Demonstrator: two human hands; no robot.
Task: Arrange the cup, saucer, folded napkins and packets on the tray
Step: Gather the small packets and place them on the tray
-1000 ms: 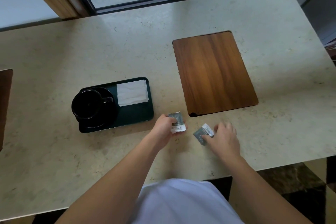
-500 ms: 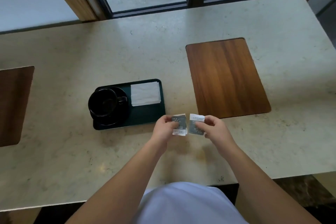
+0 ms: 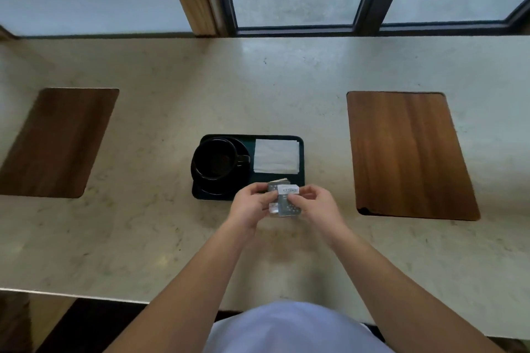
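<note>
Packets held in both hands at tray's near edge

Packets [image 3: 284, 200] overlap in a small stack, so their count cannot be read; the print on the white top strip is too small to make out. The lower-left corner of the stack and most of the rear packet are covered by fingers. The front packet stands with its long axis running near-to-far, white strip at the far end, face turned up toward the camera.

The left hand [image 3: 252, 203] grips the stack's left side, fingers closed on it, thumb on top. The right hand [image 3: 317, 205] grips the right side, fingers [image 3: 298, 197] pinched on the front packet's edge. Both forearms converge from the lower frame corners, wrists roughly level.

The stack sits over the near right rim of the dark tray [image 3: 301, 178], above the counter [image 3: 143, 238]; contact with the tray cannot be determined. On the tray, the black cup [image 3: 215, 159] stands on the black saucer [image 3: 218, 188] at left, handle pointing right. The saucer's near edge blends into the tray. The folded white napkins [image 3: 276, 156] lie flat at far right, long axis left-to-right.
</note>
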